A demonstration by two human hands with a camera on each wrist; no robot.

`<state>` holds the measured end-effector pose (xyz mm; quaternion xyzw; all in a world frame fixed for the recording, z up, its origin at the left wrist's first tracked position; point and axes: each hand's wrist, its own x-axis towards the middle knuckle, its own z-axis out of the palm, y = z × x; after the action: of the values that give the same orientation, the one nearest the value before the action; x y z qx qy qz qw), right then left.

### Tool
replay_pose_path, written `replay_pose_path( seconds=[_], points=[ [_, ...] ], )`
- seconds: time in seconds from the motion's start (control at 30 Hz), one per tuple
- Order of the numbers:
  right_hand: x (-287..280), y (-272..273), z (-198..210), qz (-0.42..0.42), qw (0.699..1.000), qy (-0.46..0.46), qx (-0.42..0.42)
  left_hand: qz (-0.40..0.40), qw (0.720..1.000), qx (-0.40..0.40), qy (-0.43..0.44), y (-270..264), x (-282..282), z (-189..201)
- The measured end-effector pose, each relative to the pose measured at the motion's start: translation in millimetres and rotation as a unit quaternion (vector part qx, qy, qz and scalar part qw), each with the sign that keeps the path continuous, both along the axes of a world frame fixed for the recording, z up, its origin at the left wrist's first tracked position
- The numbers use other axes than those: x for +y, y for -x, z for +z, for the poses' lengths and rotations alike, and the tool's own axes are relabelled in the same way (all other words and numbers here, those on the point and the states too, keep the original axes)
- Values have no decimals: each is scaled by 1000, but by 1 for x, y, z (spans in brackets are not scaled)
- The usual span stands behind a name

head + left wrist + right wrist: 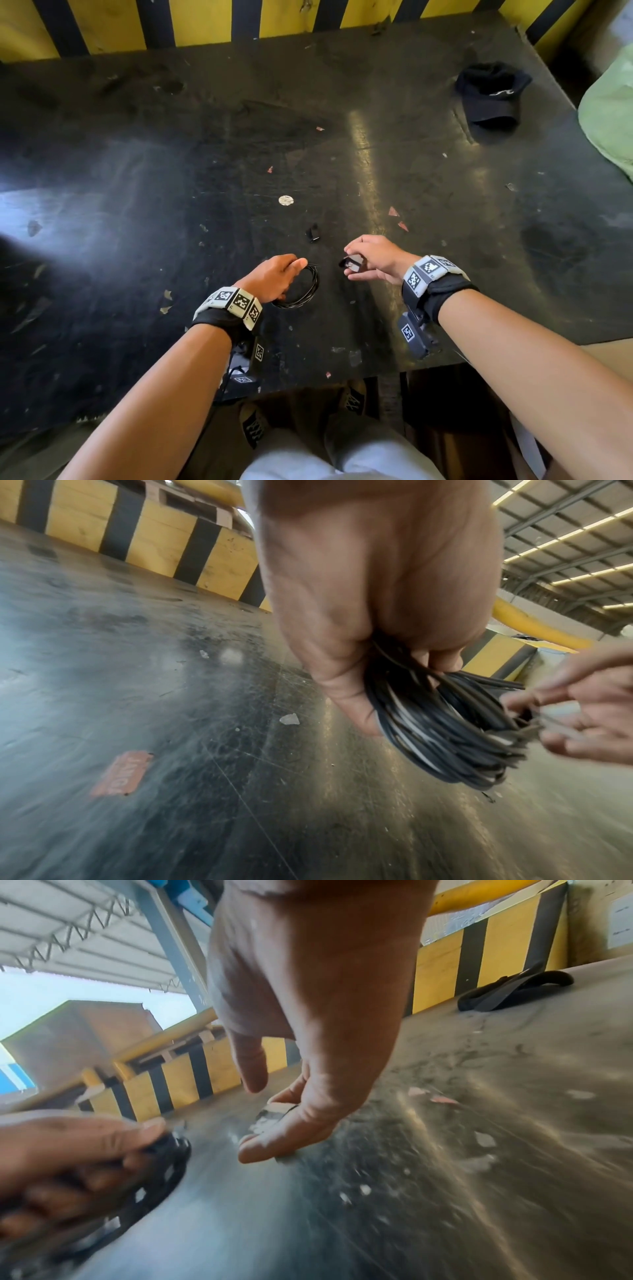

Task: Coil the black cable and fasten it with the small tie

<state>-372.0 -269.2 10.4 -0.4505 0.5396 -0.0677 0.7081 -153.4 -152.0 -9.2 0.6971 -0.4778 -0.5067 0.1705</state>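
black cable [301, 287] coiled, small tie [351, 263] apart

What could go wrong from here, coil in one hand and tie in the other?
1. The left hand grips the black cable coil on one side only; the free loops fan apart in the left wrist view and may spring open.
2. The right hand pinches the small tie only at the fingertips; it could slip onto the dark, littered table and be hard to spot.
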Motion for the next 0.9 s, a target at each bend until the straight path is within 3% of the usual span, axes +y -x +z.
replay_pose_path(
  seconds=[0.3,0.63,0.9],
  points=[
    [1,-19,27,75,996,32,-48,-77,992,-86,45,10,-1,17],
    [5,-20,24,182,972,150,-3,-54,997,-55,28,0,7,17],
    [-11,-17,39,318,911,247,88,-59,996,-53,31,-4,7,22]
  ],
)
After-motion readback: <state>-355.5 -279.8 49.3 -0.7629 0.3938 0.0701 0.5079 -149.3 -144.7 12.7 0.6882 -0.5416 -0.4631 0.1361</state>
